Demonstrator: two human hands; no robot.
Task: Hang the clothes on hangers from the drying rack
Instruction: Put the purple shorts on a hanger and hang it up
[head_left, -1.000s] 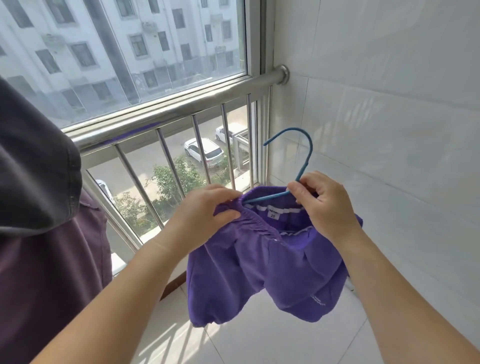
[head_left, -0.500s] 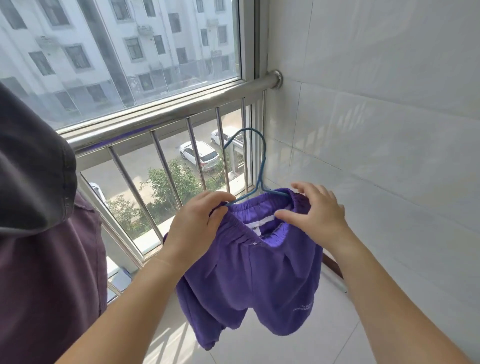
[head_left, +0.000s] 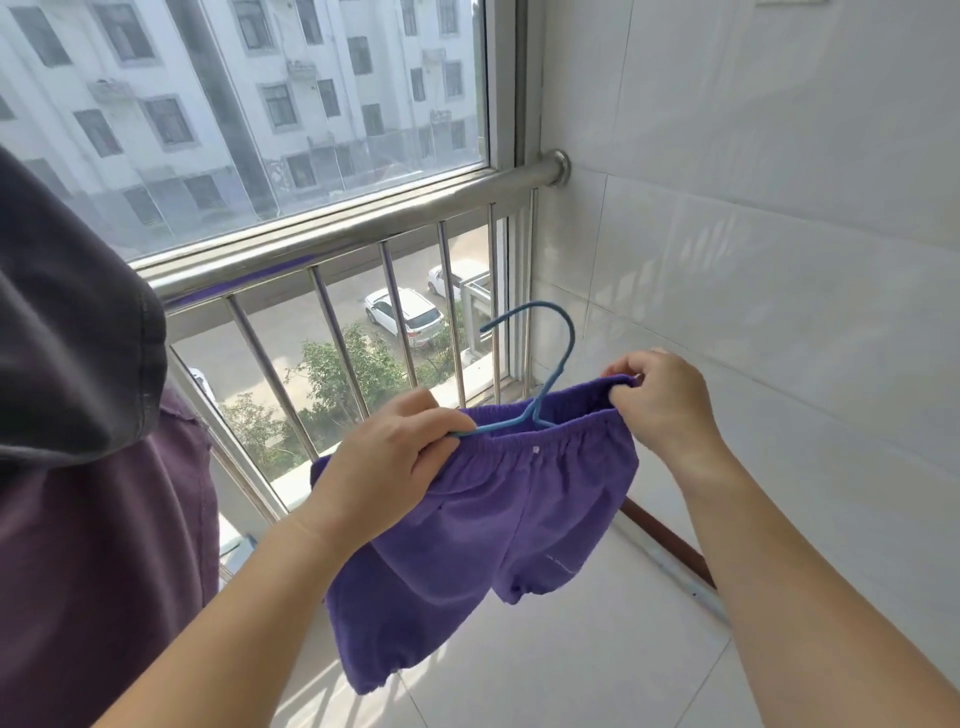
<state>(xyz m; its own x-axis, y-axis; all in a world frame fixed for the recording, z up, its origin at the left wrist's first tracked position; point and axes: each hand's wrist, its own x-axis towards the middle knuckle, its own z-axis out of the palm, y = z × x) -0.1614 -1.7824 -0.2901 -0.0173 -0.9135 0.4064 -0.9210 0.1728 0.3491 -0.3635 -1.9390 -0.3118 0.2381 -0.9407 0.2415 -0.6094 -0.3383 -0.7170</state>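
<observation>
Purple shorts (head_left: 498, 509), waistband pinched by your left hand (head_left: 387, 457) and right hand (head_left: 660, 405), may slip off the blue hanger (head_left: 540, 374) if stretched unevenly.

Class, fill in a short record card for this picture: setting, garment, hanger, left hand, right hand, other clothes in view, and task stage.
setting: tiled balcony corner with a steel railing under a window
garment: purple shorts, waistband stretched between both hands
hanger: blue hanger, arms inside the waistband, hook up and free
left hand: left hand grips the waistband's left end and the hanger's arm
right hand: right hand pinches the waistband's right end
other clothes: dark garments hang at the left
task stage: shorts on hanger, not yet hung
</observation>
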